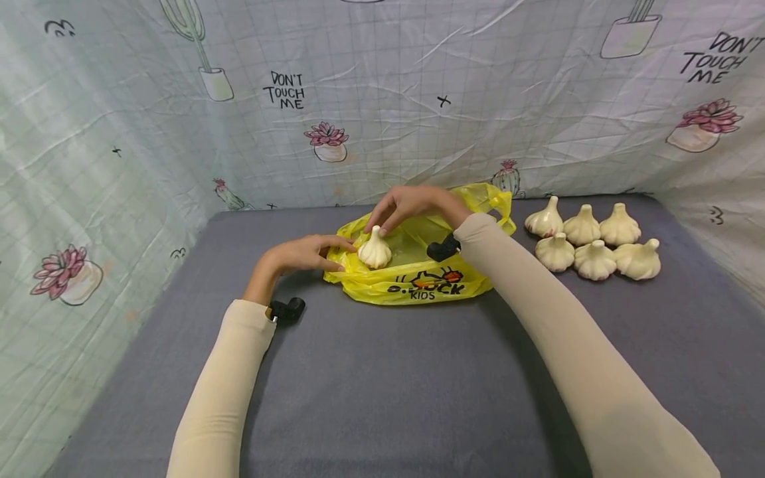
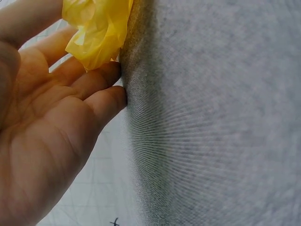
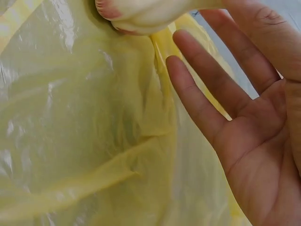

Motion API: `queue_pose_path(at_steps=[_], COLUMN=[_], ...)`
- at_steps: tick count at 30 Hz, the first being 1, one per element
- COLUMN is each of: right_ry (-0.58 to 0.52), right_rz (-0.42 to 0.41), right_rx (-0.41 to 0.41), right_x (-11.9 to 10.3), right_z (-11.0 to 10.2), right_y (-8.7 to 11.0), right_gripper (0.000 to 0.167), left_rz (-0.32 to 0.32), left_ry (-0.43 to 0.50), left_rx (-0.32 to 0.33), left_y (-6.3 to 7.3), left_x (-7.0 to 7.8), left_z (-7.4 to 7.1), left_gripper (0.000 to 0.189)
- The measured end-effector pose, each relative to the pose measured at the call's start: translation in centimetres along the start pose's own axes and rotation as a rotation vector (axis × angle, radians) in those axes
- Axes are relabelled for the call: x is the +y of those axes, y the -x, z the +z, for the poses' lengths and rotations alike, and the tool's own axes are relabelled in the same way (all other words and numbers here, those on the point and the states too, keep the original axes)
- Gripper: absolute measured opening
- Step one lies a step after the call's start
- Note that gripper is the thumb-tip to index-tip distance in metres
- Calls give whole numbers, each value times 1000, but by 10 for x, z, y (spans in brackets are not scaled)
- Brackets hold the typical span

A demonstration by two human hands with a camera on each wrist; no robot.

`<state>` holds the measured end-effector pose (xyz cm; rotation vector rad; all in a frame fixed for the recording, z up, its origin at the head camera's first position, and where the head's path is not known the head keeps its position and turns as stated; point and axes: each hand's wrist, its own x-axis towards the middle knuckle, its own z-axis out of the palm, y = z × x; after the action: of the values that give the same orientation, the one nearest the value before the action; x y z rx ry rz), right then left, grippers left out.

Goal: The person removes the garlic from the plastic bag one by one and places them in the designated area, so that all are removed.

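A yellow plastic bag (image 1: 418, 290) with printed lettering lies spread on the table, its mouth facing up. My right hand (image 1: 409, 202) reaches over it and pinches the stem of a garlic bulb (image 1: 374, 251) at the bag's left part. In the right wrist view, the garlic bulb (image 3: 141, 14) shows at the top edge, while the other fingers of the right hand (image 3: 249, 136) spread loosely above the bag. My left hand (image 1: 305, 254) holds the bag's left edge. Crumpled yellow plastic (image 2: 99, 33) lies between thumb and fingers of the left hand (image 2: 56, 108) in the left wrist view.
Several more garlic bulbs (image 1: 582, 226) stand in two rows right of the bag, near the table's back edge. The grey table (image 1: 382, 385) meets a patterned cloth (image 1: 388, 133) at the back and sides.
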<state>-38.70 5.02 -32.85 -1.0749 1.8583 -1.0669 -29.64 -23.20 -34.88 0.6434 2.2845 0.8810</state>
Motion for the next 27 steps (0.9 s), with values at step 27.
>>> queue_pose_path(at_steps=[27], right_ry=[-275], right_rz=[-113], right_rx=[61], right_x=[32], right_z=[20], right_y=[-8], right_gripper=[25], left_rz=[7], left_ry=[91], left_rx=[-13], left_y=[1], left_x=[0], left_z=[1], left_gripper=[54])
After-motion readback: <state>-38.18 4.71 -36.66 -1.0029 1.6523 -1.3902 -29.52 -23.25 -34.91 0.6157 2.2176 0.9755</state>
